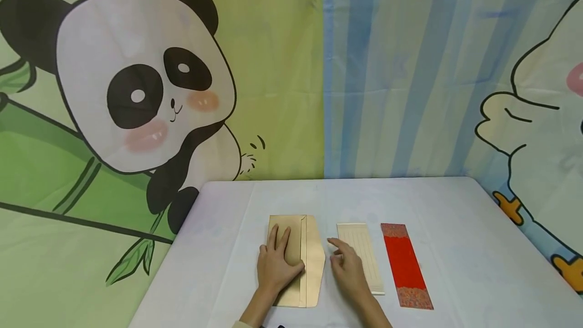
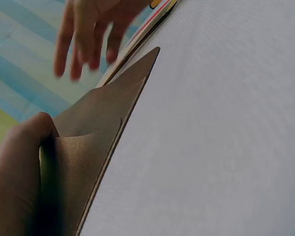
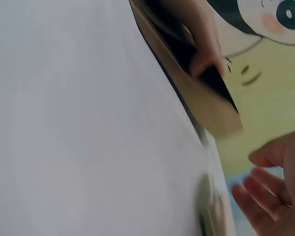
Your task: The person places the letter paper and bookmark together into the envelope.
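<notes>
A brown paper envelope (image 1: 291, 290) lies on the white table, its flap (image 1: 314, 257) folded out to the right. My left hand (image 1: 275, 267) rests on the envelope with fingers spread, the thumb at the mouth beside the flap. In the left wrist view, that thumb (image 2: 19, 152) is right at the edge of the raised paper. A dark gap shows at the mouth in the right wrist view. My right hand (image 1: 350, 272) is loosely bent, holding nothing, between the flap and a cream sheet with lines (image 1: 366, 247), which it partly hides.
A red strip with patterned ends (image 1: 405, 264) lies right of the cream sheet. The white table (image 1: 478, 257) reaches back to curtains printed with a panda (image 1: 141, 75) and a white cartoon figure. A small dark object (image 1: 281, 326) shows at the bottom edge of the head view.
</notes>
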